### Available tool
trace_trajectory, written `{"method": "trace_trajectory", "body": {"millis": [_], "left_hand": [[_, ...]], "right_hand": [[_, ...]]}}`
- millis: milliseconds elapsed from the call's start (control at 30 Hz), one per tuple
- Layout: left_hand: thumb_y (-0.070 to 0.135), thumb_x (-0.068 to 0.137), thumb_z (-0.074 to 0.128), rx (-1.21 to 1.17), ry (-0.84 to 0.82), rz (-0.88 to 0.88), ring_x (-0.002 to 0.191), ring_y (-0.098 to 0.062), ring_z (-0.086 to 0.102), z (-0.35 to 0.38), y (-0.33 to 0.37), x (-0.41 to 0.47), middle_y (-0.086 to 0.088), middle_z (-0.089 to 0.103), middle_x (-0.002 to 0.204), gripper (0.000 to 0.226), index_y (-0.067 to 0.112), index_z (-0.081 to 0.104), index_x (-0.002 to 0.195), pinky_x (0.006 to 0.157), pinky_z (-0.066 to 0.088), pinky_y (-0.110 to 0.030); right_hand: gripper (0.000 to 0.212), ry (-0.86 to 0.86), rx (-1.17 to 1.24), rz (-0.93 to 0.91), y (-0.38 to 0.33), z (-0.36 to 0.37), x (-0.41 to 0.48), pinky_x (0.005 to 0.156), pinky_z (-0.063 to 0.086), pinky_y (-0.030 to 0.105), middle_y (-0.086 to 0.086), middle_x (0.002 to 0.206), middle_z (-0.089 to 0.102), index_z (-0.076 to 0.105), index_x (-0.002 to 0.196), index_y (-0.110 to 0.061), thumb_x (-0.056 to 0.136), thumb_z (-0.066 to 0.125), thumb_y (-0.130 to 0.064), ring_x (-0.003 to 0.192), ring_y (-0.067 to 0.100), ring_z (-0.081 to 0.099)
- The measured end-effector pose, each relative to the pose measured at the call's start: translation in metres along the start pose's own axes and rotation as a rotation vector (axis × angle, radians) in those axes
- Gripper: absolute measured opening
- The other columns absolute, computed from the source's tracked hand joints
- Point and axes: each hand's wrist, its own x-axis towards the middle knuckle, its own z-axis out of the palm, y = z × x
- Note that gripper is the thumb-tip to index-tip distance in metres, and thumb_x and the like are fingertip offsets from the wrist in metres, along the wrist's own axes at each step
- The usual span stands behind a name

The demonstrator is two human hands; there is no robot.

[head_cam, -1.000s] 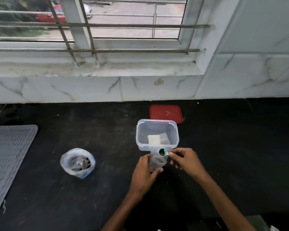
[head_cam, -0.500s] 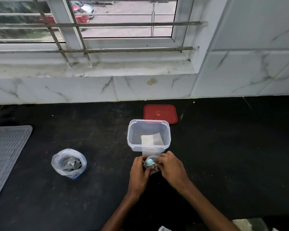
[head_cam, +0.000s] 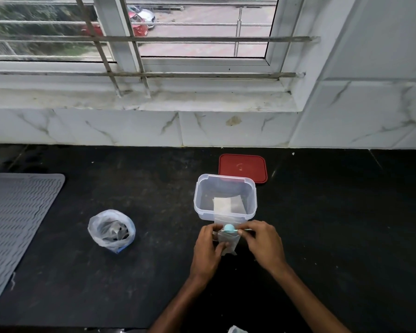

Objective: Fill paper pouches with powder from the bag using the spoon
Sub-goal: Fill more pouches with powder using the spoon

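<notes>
My left hand [head_cam: 208,248] grips the paper pouch [head_cam: 228,243] upright. My right hand [head_cam: 262,241] pinches the spoon [head_cam: 229,228], handle lying rightward, bowl apparently over the pouch mouth.

The handle of the spoon [head_cam: 229,228] is largely hidden by the right hand [head_cam: 262,243]. The pouch [head_cam: 228,242] is partly covered by the left hand [head_cam: 207,251]. What lies inside the bag [head_cam: 111,230] cannot be made out. The mat [head_cam: 17,224] is cut off by the left edge.
</notes>
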Motion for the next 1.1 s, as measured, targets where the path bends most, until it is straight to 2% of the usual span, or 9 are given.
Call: {"method": "trace_trajectory", "body": {"millis": [167, 367, 500, 567, 633, 733, 800, 933, 1100], "left_hand": [[0.019, 0.08, 0.075, 0.026, -0.039, -0.016, 0.103, 0.004, 0.059, -0.015, -0.004, -0.005, 0.02, 0.057, 0.113, 0.044, 0.027, 0.056, 0.119, 0.087, 0.054, -0.022], [0.029, 0.085, 0.072, 0.156, -0.049, 0.047, 0.115, 0.005, 0.051, -0.066, -0.006, 0.001, 0.014, 0.05, 0.128, 0.052, 0.029, 0.047, 0.13, 0.099, 0.045, -0.016], [0.021, 0.089, 0.067, 0.214, 0.369, 0.071, 0.109, -0.002, 0.053, -0.14, -0.02, 0.008, 0.009, 0.057, 0.118, 0.034, 0.023, 0.055, 0.121, 0.096, 0.042, -0.019], [0.022, 0.088, 0.067, 0.163, 0.713, -0.097, 0.105, -0.013, 0.056, -0.18, -0.041, 0.005, 0.002, 0.058, 0.113, 0.029, 0.019, 0.057, 0.115, 0.092, 0.046, -0.03], [0.032, 0.083, 0.073, 0.111, 0.947, -0.315, 0.106, -0.027, 0.058, -0.209, -0.068, 0.001, -0.01, 0.059, 0.113, 0.043, 0.01, 0.056, 0.115, 0.093, 0.05, -0.044], [0.056, 0.073, 0.077, 0.031, 0.83, -0.67, 0.108, -0.041, 0.058, -0.214, -0.095, -0.003, -0.026, 0.06, 0.116, 0.079, -0.006, 0.055, 0.117, 0.095, 0.049, -0.048], [0.06, 0.072, 0.077, 0.019, 0.699, -0.77, 0.112, -0.043, 0.055, -0.204, -0.098, -0.005, -0.027, 0.055, 0.122, 0.084, -0.007, 0.054, 0.118, 0.096, 0.048, -0.046], [0.038, 0.086, 0.071, 0.219, 0.528, -0.786, 0.113, -0.039, 0.054, -0.201, -0.096, 0.001, -0.022, 0.049, 0.126, 0.051, -0.002, 0.057, 0.113, 0.095, 0.045, -0.04], [0.024, 0.092, 0.061, 0.076, 0.483, -0.765, 0.098, -0.03, 0.062, -0.213, -0.101, 0.011, -0.012, 0.064, 0.107, 0.019, 0.008, 0.057, 0.103, 0.08, 0.048, -0.035]], "right_hand": [[0.013, -0.003, 0.156, 0.038, -0.011, -0.004, 0.0, 0.085, 0.056, 0.028, -0.021, 0.09, 0.074, 0.079, 0.092, -0.032, 0.083, 0.077, -0.022, 0.087, -0.006, 0.066], [0.014, -0.041, 0.421, 0.018, -0.071, -0.013, -0.01, 0.08, 0.055, 0.021, -0.016, 0.089, 0.073, 0.075, 0.094, -0.029, 0.087, 0.073, -0.017, 0.088, -0.001, 0.068], [0.012, -0.142, 0.326, -0.191, -0.138, 0.036, -0.002, 0.079, 0.05, 0.013, -0.017, 0.079, 0.073, 0.076, 0.098, -0.027, 0.089, 0.071, -0.022, 0.081, -0.004, 0.067], [0.013, -0.219, 0.239, -0.298, -0.168, 0.072, 0.004, 0.082, 0.051, 0.013, -0.014, 0.085, 0.074, 0.075, 0.102, -0.027, 0.09, 0.07, -0.026, 0.082, -0.003, 0.067], [0.014, -0.281, 0.128, -0.411, -0.194, 0.109, 0.011, 0.081, 0.053, 0.018, -0.011, 0.093, 0.074, 0.074, 0.104, -0.028, 0.091, 0.068, -0.027, 0.084, 0.0, 0.067], [0.018, -0.33, -0.132, -0.505, -0.218, 0.155, 0.022, 0.081, 0.055, 0.033, -0.001, 0.102, 0.074, 0.072, 0.104, -0.021, 0.095, 0.058, -0.027, 0.09, 0.015, 0.069], [0.021, -0.397, -0.348, -0.518, -0.223, 0.174, 0.028, 0.082, 0.054, 0.038, 0.008, 0.107, 0.071, 0.069, 0.107, -0.014, 0.096, 0.053, -0.023, 0.096, 0.028, 0.067], [0.022, -0.47, -0.621, -0.529, -0.218, 0.186, 0.034, 0.084, 0.05, 0.038, 0.012, 0.116, 0.066, 0.063, 0.115, -0.01, 0.098, 0.05, -0.014, 0.105, 0.031, 0.064], [0.023, -0.457, -0.671, -0.538, -0.214, 0.186, 0.031, 0.083, 0.049, 0.04, 0.014, 0.114, 0.065, 0.06, 0.115, -0.006, 0.096, 0.047, -0.005, 0.103, 0.032, 0.064]]}}
